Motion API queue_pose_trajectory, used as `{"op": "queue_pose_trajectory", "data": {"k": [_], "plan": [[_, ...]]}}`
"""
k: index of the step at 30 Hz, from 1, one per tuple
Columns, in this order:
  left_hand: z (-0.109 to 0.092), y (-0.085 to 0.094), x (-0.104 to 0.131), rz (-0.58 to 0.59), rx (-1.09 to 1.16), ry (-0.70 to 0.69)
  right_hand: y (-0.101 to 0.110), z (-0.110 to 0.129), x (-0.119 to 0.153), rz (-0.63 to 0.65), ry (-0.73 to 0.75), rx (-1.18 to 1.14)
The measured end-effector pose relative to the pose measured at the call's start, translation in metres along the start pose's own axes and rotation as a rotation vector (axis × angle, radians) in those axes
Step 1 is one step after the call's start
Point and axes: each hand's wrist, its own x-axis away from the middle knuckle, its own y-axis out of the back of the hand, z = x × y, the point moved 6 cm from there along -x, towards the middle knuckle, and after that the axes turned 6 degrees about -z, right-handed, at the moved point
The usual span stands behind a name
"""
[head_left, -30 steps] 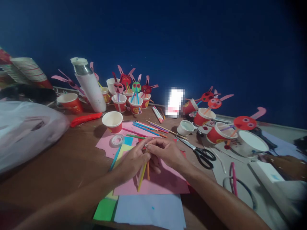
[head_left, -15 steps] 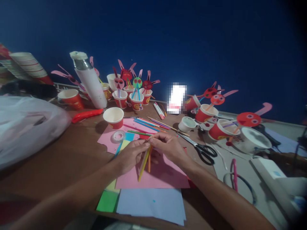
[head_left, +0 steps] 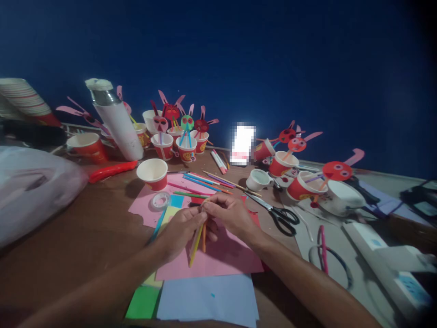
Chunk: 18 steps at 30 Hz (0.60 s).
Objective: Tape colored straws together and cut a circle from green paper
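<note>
Over the pink paper (head_left: 232,259), my left hand (head_left: 186,228) and my right hand (head_left: 227,212) meet, fingertips pinched together. Between them they hold a yellow stick (head_left: 195,248) and an orange stick (head_left: 204,239), whose lower ends splay downward. The upper ends are hidden by my fingers. Just beyond lie several coloured sticks (head_left: 201,183). A roll of clear tape (head_left: 160,201) rests left of my hands, and black-handled scissors (head_left: 285,218) lie to the right.
An upright paper cup (head_left: 152,174) stands behind the tape. Decorated cups (head_left: 186,149) line the back beside a white bottle (head_left: 118,123). A plastic bag (head_left: 37,191) lies left. Rightward are a white cup (head_left: 258,180), a hair band (head_left: 322,250) and a power strip (head_left: 368,246).
The whole view has shifted slightly, so the table items appear further left and a little lower. Both hands remain together on the sticks.
</note>
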Motion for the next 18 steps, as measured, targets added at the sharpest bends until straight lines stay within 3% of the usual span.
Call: {"op": "queue_pose_trajectory", "data": {"k": [11,18], "plan": [[-0.0024,-0.003,0.0015,-0.036,-0.05,-0.038,-0.0049,0.0016,0.0017,0.047,0.001,-0.082],[-0.0031,-0.0027,0.0006,-0.044,-0.041,-0.024,-0.0009,-0.0017,0.0004,0.01,-0.015,-0.042]]}}
